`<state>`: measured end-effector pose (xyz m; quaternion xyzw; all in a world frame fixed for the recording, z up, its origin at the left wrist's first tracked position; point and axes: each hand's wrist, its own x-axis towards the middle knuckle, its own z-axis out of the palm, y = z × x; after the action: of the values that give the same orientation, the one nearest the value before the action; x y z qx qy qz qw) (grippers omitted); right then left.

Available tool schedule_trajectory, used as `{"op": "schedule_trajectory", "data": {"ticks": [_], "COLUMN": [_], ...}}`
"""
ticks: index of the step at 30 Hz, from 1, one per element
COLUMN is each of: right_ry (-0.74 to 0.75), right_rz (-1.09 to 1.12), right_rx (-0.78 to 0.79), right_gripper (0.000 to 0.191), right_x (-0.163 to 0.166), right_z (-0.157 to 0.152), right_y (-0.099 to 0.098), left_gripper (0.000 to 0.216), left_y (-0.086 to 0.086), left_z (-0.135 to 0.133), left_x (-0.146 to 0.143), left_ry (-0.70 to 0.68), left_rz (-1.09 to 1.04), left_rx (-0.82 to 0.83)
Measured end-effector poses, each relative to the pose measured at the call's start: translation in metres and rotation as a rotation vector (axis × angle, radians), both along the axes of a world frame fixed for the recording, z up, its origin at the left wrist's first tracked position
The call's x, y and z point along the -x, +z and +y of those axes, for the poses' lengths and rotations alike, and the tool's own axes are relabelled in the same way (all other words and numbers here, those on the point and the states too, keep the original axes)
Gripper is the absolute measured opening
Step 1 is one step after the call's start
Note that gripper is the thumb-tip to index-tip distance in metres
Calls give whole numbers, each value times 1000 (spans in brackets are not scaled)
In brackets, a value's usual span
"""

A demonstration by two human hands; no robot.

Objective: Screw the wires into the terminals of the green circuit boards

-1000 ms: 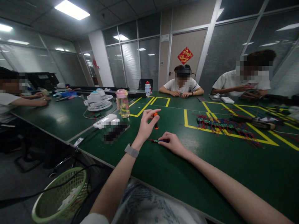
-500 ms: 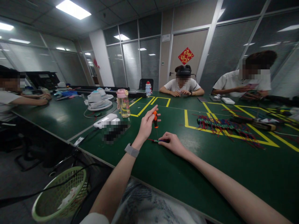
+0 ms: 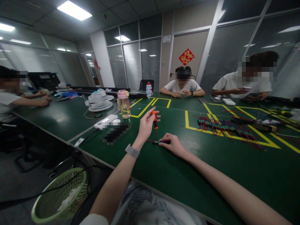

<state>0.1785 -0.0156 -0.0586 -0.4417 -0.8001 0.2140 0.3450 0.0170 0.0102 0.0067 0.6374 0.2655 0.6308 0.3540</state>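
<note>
My left hand (image 3: 146, 125) is closed on a small orange-handled screwdriver (image 3: 154, 119), held upright with its thin tip pointing down at a small green terminal block (image 3: 158, 142) with wires lying on the green table (image 3: 164, 175). Fingers of my right hand (image 3: 172, 144) press on that block and pin it to the table. A grey watch band sits on my left wrist.
A pile of red and green wired connectors (image 3: 225, 126) lies to the right inside yellow tape lines. A bottle with a pink lid (image 3: 123, 103), small fans (image 3: 97, 102) and a white device (image 3: 105, 121) stand to the left. Three other people sit around the table. A green basket (image 3: 61, 197) is on the floor.
My left hand has turned the screwdriver between its fingers, its index finger coming down from an extended pose; the right hand stays on the block.
</note>
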Motion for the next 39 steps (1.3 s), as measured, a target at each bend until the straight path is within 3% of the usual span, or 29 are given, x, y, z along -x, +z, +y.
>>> {"op": "schedule_trajectory", "data": {"ticks": [2,6,12,17,19,23,29,35,39], "right_ry": [-4,-17,-7,-4,-3,-7,-9,-4,-8], "right_rz": [-9,-25,-15,-27,-27,-17,-36,-31,-39], "right_rx": [-2,-4,-6,-12,-13,-16,-35,-32,-41], "right_gripper": [14,14,14,15,14,14,13,14,14], "right_x": [0,0,0,0,0,1,1,0,0], "right_z": [0,1,1,0,0,-1,-2,0,0], "right_y": [0,-1,-1,0,1,2,3,0,-1], "left_gripper": [37,29,38,32,32,41,34,42,42], "left_y": [0,2,1,4,4,2,3,-1,0], "left_z": [1,-1,1,-5,-8,-10,-8,-5,-10], "left_x": [1,3,0,2,1,-3,1,-3,-3], "left_ry": [24,202,-87,143,104,-91,114,-123,97], "left_rz": [-8,87,-50,113,152,83,187,97,202], "left_rx": [8,-81,38,-105,-141,-56,-148,-47,-150]}}
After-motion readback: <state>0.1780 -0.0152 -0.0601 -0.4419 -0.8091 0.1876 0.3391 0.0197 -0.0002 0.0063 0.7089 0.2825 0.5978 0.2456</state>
